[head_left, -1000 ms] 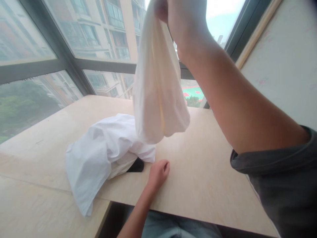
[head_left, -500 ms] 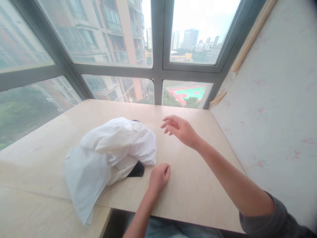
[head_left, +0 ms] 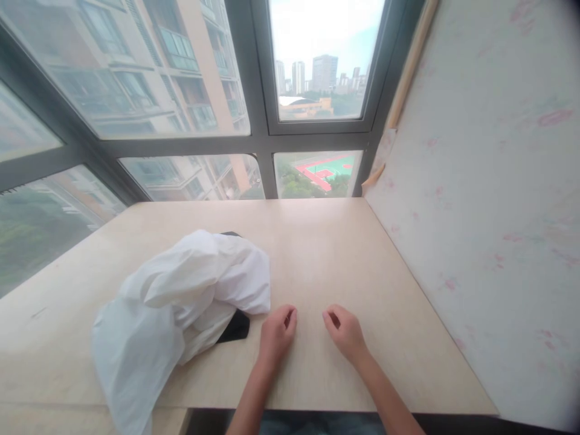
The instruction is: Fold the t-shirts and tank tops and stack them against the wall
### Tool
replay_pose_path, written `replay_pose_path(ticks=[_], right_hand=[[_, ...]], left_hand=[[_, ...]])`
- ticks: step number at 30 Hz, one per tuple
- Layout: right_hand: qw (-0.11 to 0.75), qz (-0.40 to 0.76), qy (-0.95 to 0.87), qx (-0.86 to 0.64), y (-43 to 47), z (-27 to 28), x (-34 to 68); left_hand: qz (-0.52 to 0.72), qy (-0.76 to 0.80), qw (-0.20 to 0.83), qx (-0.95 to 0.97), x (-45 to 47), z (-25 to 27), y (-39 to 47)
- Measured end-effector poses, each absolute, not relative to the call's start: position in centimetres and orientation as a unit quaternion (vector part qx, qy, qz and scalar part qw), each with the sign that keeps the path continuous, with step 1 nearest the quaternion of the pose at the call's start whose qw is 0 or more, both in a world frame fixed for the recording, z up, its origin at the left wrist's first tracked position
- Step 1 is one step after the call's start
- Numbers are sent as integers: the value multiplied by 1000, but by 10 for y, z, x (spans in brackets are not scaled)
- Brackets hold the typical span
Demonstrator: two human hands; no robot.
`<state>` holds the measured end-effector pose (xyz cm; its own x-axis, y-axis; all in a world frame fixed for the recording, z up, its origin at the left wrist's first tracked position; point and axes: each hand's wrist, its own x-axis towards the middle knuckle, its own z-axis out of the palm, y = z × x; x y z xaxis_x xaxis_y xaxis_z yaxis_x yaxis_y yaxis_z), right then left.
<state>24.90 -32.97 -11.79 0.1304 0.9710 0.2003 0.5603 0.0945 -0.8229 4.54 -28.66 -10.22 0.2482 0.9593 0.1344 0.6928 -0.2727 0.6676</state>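
Lower left: white cloth, tip cut off by the bottom edge; black object beneath, largely hidden.

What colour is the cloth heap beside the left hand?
The cloth heap is mostly white; head view shows it best.

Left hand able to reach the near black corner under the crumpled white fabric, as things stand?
Likely yes: the loosely curled left hand rests beside the near black corner, only pale tabletop showing between; the crumpled white fabric leaves it exposed.
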Motion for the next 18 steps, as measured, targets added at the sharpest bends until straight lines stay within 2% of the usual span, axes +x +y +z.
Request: replay_pose_path(ticks=[4,18], right_hand=[[397,200,-640,-626,-325,-121,246],[405,214,-633,-624,-326,-116,249]], left_hand=[[275,550,245,750,46,-101,-286],[277,559,238,744,48,-99,-287]])
